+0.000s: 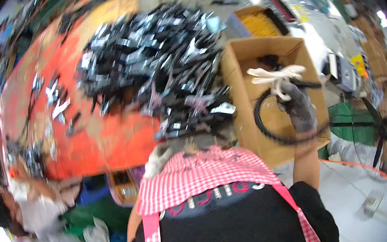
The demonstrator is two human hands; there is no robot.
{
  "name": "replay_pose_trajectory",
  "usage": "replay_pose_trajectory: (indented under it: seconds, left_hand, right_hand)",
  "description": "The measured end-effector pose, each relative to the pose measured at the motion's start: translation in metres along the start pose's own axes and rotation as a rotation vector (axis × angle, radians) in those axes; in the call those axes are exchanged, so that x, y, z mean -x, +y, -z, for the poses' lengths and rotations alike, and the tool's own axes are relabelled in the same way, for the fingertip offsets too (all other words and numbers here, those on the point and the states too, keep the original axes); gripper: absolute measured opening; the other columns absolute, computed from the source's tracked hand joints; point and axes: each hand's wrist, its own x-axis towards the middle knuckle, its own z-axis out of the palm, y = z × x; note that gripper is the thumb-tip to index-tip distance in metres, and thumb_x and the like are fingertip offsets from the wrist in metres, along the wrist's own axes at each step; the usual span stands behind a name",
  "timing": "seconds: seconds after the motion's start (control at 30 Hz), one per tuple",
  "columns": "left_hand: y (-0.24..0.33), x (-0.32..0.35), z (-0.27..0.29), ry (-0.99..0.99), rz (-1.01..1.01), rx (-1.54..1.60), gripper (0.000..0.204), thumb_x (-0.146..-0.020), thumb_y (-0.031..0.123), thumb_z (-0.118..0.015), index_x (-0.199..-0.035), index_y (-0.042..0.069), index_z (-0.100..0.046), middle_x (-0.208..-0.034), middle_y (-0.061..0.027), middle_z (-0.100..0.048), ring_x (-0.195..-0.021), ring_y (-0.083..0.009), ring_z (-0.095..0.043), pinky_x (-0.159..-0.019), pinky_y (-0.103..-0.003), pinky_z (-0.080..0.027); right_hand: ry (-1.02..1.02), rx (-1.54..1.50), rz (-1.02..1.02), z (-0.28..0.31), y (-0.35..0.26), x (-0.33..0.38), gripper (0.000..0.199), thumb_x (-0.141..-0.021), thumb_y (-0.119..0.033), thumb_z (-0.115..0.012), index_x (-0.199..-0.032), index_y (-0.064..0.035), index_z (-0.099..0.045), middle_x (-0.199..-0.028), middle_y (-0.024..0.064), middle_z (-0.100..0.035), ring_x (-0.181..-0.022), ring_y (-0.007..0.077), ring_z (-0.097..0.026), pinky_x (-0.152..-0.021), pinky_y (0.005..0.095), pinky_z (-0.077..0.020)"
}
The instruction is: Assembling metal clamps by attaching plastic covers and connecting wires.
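Note:
My right hand [300, 110], in a grey glove, is over an open cardboard box [243, 110] to the right of the pile. Its fingers are closed on a pale, looped bundle [277, 74], too blurred to name exactly. A thick black cable-like loop [262, 121] curves around that hand; whether the hand grips it too is hidden. My left hand [158, 160], in a light glove, rests near the table's front edge, its fingers partly behind the checked apron [199, 171]. Ahead of it lies a big heap of small black pieces in shiny wrapping [157, 62].
The red tabletop [109, 141] carries a few loose black pieces [58, 101] on the left. Beyond the carton stands a box of yellow items [259, 23]. A black fan [382, 124] is at the right, with an orange cord [360, 162] below. Another person [33, 194] sits at far left.

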Motion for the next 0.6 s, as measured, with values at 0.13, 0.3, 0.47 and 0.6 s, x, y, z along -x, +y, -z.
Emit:
replay_pose_trajectory:
  seconds: [0.13, 0.3, 0.47, 0.6]
  left_hand:
    - [0.014, 0.019, -0.01, 0.1, 0.134, 0.164, 0.05, -0.084, 0.028, -0.065, -0.12, -0.003, -0.051, -0.108, -0.0124, -0.062, -0.1, -0.0187, -0.057, -0.088, -0.03, -0.045]
    - [0.011, 0.029, -0.017, 0.181, 0.314, 0.514, 0.045, -0.086, 0.025, -0.062, -0.119, -0.002, -0.052, -0.102, -0.009, -0.061, -0.091, -0.0153, -0.058, -0.08, -0.027, -0.047]
    - [-0.013, 0.045, -0.021, 0.357, 0.303, 0.741, 0.045, -0.086, 0.025, -0.06, -0.12, -0.002, -0.05, -0.103, -0.0116, -0.061, -0.092, -0.0199, -0.061, -0.082, -0.03, -0.05]
    - [-0.007, 0.073, -0.017, 0.629, 0.255, 1.006, 0.028, -0.087, 0.019, -0.059, -0.105, -0.001, -0.056, -0.089, -0.0098, -0.059, -0.081, -0.022, -0.061, -0.079, -0.033, -0.052]
  right_hand:
    - [-0.089, -0.115, -0.105, -0.012, 0.045, 0.047, 0.035, -0.072, -0.024, -0.072, -0.097, -0.004, -0.057, -0.076, 0.0045, -0.06, -0.051, 0.0109, -0.056, -0.041, 0.0206, -0.046]
    - [-0.156, -0.024, -0.197, -0.028, 0.04, 0.074, 0.04, -0.07, -0.027, -0.075, -0.099, -0.0026, -0.062, -0.083, 0.0044, -0.065, -0.073, 0.0117, -0.062, -0.06, 0.0231, -0.0491]
    - [-0.203, 0.081, -0.126, -0.051, 0.044, 0.079, 0.042, -0.07, -0.03, -0.074, -0.099, -0.0021, -0.061, -0.082, 0.0054, -0.064, -0.065, 0.0112, -0.059, -0.053, 0.0223, -0.0468]
    - [-0.311, 0.13, -0.146, -0.072, 0.045, 0.094, 0.042, -0.07, -0.027, -0.076, -0.1, -0.0026, -0.06, -0.086, 0.0049, -0.065, -0.075, 0.0123, -0.062, -0.068, 0.025, -0.0492]
